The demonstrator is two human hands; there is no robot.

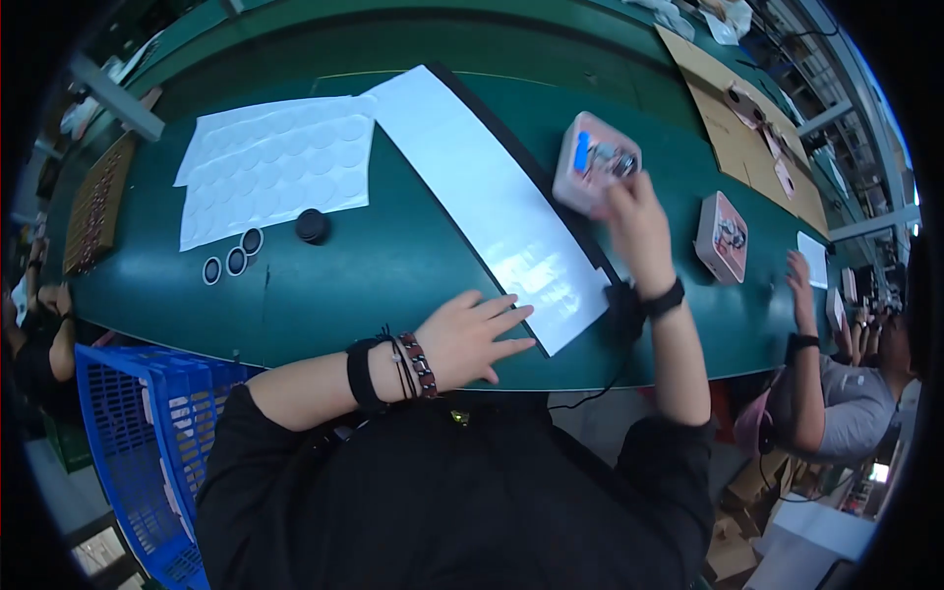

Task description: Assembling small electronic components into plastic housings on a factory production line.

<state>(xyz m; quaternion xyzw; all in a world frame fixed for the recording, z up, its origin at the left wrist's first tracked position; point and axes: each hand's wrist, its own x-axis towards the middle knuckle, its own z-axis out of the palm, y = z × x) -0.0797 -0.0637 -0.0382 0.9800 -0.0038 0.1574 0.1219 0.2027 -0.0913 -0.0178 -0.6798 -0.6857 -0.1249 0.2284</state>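
My left hand (pixel 470 339) lies with fingers spread at the near left edge of a long, glossy white panel (pixel 482 192) with dark edging. Its fingertips reach onto the panel's border. At the panel's right, my right hand (pixel 637 224) reaches to a pink-and-white open box (pixel 578 189) of small parts. The right fingers are bent together at the box's near right corner, and what is between them is hidden. Inside the box lie a blue piece (pixel 582 150) and several dark, shiny small parts (pixel 619 162).
White sheets of round stickers (pixel 275 167) lie left, near a black round piece (pixel 313 226) and three dark discs with pale rims (pixel 237 261). A second pink box (pixel 723 236) stands right. Blue baskets (pixel 128 423) stand lower left; a co-worker (pixel 846 393) sits right.
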